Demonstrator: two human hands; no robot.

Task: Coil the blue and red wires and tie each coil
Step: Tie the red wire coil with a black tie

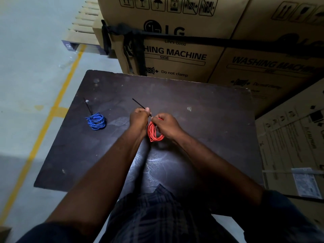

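Red coil (154, 131) sat at desk (192, 102) centre, right grip (166, 126) clamped round its top, left grip (139, 118) pinching black tie (138, 103) tail. I judged risk: tail slipping before cinch, loops springing loose. Blue coil (96, 121) lay apart, left, seemingly tied.

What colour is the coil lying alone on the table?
Blue; the blue coil shows clearly in the head view.

**Boxes hem in the tabletop**

Cardboard boxes (175, 55) wall the dark tabletop's (210, 123) far edge, more boxes (289, 141) its right edge. The blue coil (96, 121) sits near its left edge. At its middle: the left hand (139, 118) pinching a black tie (138, 103), the right hand (166, 125) gripping the red coil (154, 133). Its right half lies bare; floor (35, 85) opens off its left side.
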